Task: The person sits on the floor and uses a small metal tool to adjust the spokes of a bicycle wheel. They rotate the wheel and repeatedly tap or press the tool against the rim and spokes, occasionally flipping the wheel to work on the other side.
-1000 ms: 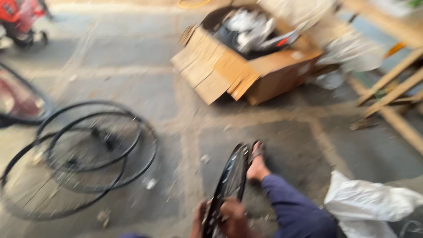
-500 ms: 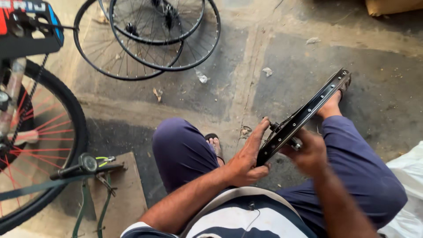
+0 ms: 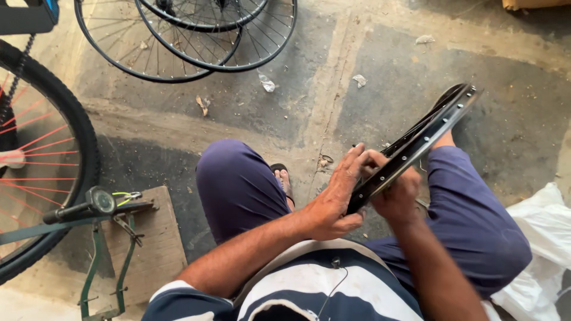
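Observation:
A black bicycle rim with a row of small spoke holes stands on edge between my knees, slanting from my lap up to the far right. My left hand grips its near end from the left, fingers wrapped over the edge. My right hand clasps the same near end from the right, just beside the left hand. My legs in dark blue trousers flank the rim, one sandalled foot showing under it.
Several spoked wheels lie on the concrete floor ahead. A bicycle tyre with red spokes stands at the left beside a green metal stand on a wooden board. A white plastic bag sits at the right.
The view has swung down from the floor and cardboard box to my lap. The rim stays in both hands, now seen closer, with my left fingers further over its edge.

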